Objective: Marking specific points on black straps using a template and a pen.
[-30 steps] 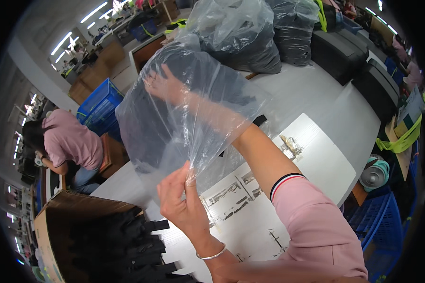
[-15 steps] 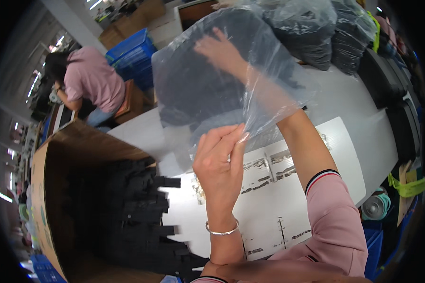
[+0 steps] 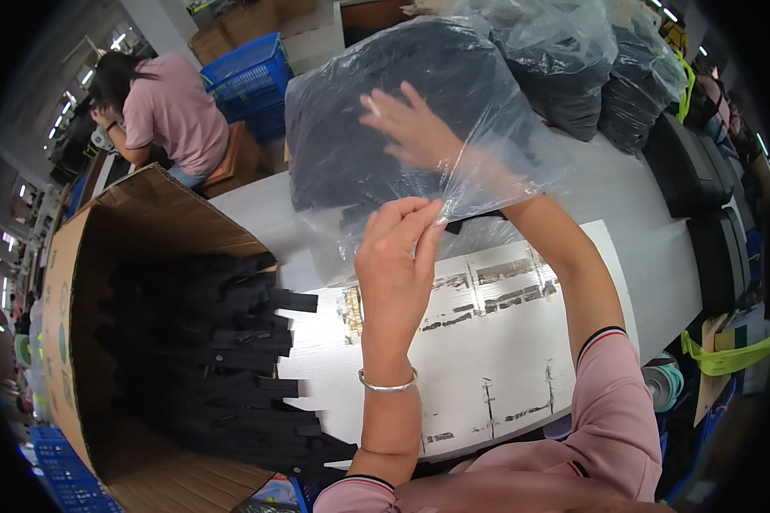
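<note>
A large clear plastic bag [image 3: 334,111] with dark, soft-looking contents lies on the far middle of the table. My left hand [image 3: 395,244], with a silver bangle on its wrist, pinches the near edge of the bag's mouth between thumb and fingers. Through that mouth reaches my right arm, so my right hand [image 3: 415,132] is inside, seen through the film. Its fingers are spread over the dark contents, and nothing shows in its grasp. What the contents are, I cannot tell.
An open cardboard box [image 3: 68,342] at left holds many black strips [image 3: 205,359], some jutting over the white board [image 3: 488,368]. Further filled bags [image 3: 556,68] stand far right, near black cases [image 3: 684,162]. Blue crates [image 3: 248,81] and a seated person in pink [image 3: 175,111] are beyond.
My right hand has shifted back a little toward me inside the bag, its fingers spreading wider. The left hand keeps its pinch on the bag's edge. The view has shifted slightly.
</note>
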Demonstrator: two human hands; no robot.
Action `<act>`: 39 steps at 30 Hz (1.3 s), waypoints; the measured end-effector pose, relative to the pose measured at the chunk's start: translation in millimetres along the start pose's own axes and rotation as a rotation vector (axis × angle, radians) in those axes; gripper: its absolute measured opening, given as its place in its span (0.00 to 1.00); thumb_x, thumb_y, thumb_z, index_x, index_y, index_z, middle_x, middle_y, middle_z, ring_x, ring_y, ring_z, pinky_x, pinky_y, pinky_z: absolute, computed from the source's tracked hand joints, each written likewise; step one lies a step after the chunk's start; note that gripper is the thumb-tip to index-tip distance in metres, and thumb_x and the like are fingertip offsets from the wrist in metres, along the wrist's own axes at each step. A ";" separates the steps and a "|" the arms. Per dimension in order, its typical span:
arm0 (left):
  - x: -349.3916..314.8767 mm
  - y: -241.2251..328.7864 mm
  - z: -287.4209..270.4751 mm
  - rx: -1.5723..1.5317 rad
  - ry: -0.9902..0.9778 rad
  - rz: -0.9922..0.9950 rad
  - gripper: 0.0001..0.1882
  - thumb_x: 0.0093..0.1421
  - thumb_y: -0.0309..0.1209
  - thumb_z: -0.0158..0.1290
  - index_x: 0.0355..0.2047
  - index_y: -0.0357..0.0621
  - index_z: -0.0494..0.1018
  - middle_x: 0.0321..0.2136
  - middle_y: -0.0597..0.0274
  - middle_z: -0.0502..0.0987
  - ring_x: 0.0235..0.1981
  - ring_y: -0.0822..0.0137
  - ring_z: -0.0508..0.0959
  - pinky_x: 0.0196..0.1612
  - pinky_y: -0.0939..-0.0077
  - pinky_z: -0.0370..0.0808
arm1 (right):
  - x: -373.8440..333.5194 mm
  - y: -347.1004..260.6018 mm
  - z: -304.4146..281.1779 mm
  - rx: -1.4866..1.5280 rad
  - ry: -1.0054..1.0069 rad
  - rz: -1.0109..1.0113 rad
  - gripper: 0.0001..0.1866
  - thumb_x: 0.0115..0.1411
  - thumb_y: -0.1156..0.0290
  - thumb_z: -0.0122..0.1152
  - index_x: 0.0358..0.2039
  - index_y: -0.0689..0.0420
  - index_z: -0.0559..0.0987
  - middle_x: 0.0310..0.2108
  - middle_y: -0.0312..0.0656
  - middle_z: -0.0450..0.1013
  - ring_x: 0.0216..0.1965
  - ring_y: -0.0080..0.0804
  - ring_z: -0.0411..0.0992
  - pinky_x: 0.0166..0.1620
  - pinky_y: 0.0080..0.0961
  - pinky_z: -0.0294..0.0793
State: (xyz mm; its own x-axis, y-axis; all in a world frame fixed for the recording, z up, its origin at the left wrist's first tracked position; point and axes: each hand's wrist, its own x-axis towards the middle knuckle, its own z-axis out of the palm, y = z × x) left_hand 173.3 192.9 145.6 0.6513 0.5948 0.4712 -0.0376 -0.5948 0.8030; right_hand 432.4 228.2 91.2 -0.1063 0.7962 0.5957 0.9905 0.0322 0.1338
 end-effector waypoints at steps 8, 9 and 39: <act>1.5 2.7 2.3 0.084 -0.015 0.075 0.10 0.61 0.25 0.61 0.43 0.41 0.83 0.39 0.59 0.82 0.37 0.63 0.81 0.40 0.73 0.75 | -119.3 -42.4 -15.2 0.112 -0.226 0.225 0.34 0.60 0.72 0.65 0.67 0.54 0.66 0.72 0.50 0.56 0.74 0.47 0.50 0.72 0.43 0.54; 2.4 0.6 2.8 0.098 -0.014 0.094 0.10 0.61 0.26 0.61 0.43 0.41 0.83 0.39 0.59 0.82 0.37 0.63 0.81 0.40 0.73 0.76 | -136.1 -43.6 -22.7 0.119 -0.237 0.228 0.34 0.60 0.72 0.65 0.67 0.54 0.66 0.72 0.50 0.56 0.74 0.47 0.50 0.72 0.43 0.54; -75.0 67.8 -6.6 -0.067 0.098 0.384 0.13 0.56 0.28 0.64 0.42 0.43 0.81 0.42 0.57 0.81 0.45 0.55 0.78 0.49 0.62 0.73 | -265.3 -197.7 -133.3 0.293 -0.250 0.625 0.23 0.63 0.71 0.64 0.58 0.57 0.72 0.68 0.47 0.64 0.70 0.51 0.59 0.71 0.44 0.58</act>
State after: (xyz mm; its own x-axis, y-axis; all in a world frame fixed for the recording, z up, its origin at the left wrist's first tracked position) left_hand 116.9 111.5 167.0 0.5051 0.3863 0.7718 -0.3157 -0.7495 0.5818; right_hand 253.1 -69.9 12.3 0.4749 0.8314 0.2884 0.8459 -0.3409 -0.4101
